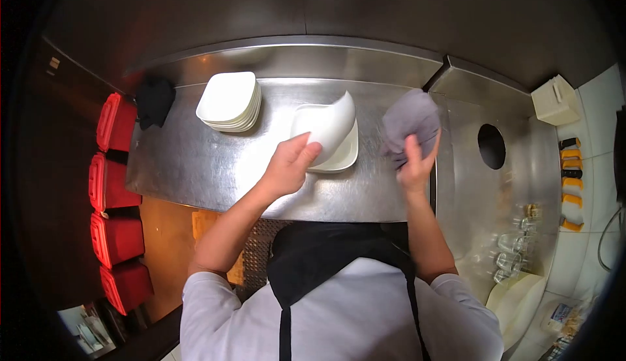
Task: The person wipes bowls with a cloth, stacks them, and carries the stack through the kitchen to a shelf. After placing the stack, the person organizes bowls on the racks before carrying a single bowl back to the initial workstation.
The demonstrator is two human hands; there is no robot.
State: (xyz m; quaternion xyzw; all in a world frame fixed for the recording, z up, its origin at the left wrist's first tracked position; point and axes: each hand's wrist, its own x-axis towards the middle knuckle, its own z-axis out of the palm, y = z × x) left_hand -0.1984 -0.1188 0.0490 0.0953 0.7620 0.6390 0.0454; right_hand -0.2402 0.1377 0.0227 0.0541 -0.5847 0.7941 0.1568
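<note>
Gripped by its edge in my left hand (290, 162) is a white plate (329, 126), tilted up over the counter. Beneath it, partly hidden, another white plate (345, 155) lies on the steel surface. My right hand (416, 165) holds a bunched grey cloth (412, 123) to the right of the plates, apart from them. A stack of several squarish white plates (228, 99) stands to the left on the same counter.
The steel counter (176, 165) runs across in front of me. Red lidded bins (116, 181) line the left side, with a dark cloth (155, 102) at the counter's left end. At right are a round opening (491, 146), glasses (510, 250) and a white container (555, 102).
</note>
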